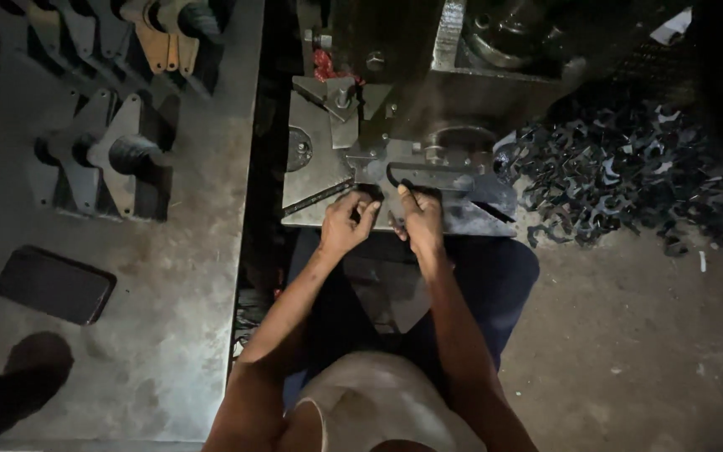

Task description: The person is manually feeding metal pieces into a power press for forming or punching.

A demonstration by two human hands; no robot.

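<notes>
Far left: flat metal plates stacked on grey counter; dark phone near left. Centre: left hand, fingers curled on dark metal piece at near edge of press bed. Right hand just beside, fingers pinching same piece. Far right: heap of dark cut scraps on floor.

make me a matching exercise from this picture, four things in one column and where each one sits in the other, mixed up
Things:
1. phone
2. scrap pile
3. stacked plates
4. both hands

Places:
A. on the floor, right of the machine
B. at the front edge of the machine bed
C. near end of the left bench
D. far part of the left bench, on pegs

Pairs: 1-C, 2-A, 3-D, 4-B
</notes>
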